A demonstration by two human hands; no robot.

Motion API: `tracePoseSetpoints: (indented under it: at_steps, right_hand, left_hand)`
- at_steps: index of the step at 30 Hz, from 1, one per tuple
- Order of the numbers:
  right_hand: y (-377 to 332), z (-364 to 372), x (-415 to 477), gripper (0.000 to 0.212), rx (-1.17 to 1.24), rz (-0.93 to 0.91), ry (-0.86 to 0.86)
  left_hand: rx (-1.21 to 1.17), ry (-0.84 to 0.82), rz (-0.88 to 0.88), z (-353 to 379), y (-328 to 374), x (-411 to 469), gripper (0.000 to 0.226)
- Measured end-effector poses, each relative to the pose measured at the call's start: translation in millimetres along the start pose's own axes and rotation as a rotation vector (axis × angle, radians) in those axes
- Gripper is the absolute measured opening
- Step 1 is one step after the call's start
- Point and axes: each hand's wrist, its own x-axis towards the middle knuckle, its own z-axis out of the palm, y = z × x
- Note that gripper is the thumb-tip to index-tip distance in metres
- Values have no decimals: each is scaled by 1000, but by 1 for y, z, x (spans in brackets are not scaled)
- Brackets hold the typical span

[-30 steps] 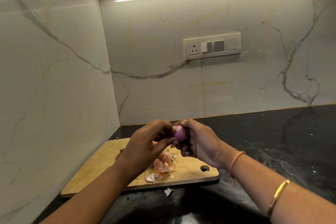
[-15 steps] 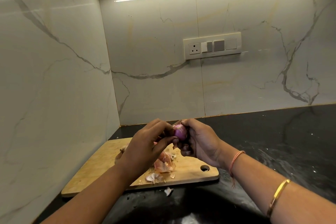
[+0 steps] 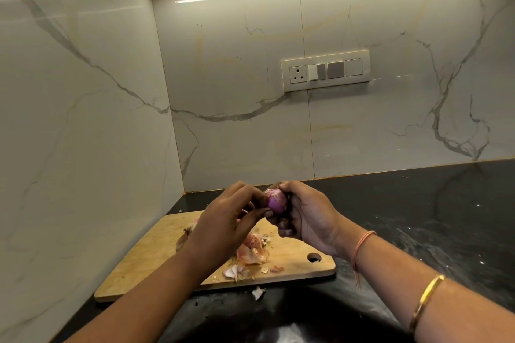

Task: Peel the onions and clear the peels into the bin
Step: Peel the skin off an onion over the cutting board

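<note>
A small purple onion [image 3: 276,200] is held above the wooden cutting board [image 3: 145,262]. My right hand [image 3: 306,217] cups it from the right and below. My left hand [image 3: 225,223] pinches at its left side with thumb and fingertips. A heap of pinkish onion peels [image 3: 250,253] lies on the board under my hands, partly hidden by my left hand. Another unpeeled onion [image 3: 184,239] shows at the left of my left wrist, mostly hidden. One peel scrap [image 3: 257,292] lies on the black counter in front of the board.
The black counter [image 3: 418,217] runs to the right. Marble walls close the corner at the left and back, with a switch panel [image 3: 326,71] on the back wall. No bin is in view.
My hands have stayed in place above the board; the left fingers have shifted slightly on the onion's side.
</note>
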Motion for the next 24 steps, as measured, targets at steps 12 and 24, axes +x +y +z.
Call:
tracePoseSetpoints:
  at_steps: [12,24]
  right_hand:
    - [1,-4,1,17,-116,-186,4]
    - [6,-2,2,25,-295,-250,8]
  left_hand:
    - [-493,128,-399,-2,1,4,15]
    - [-358,190,-488,1,-3,4,18]
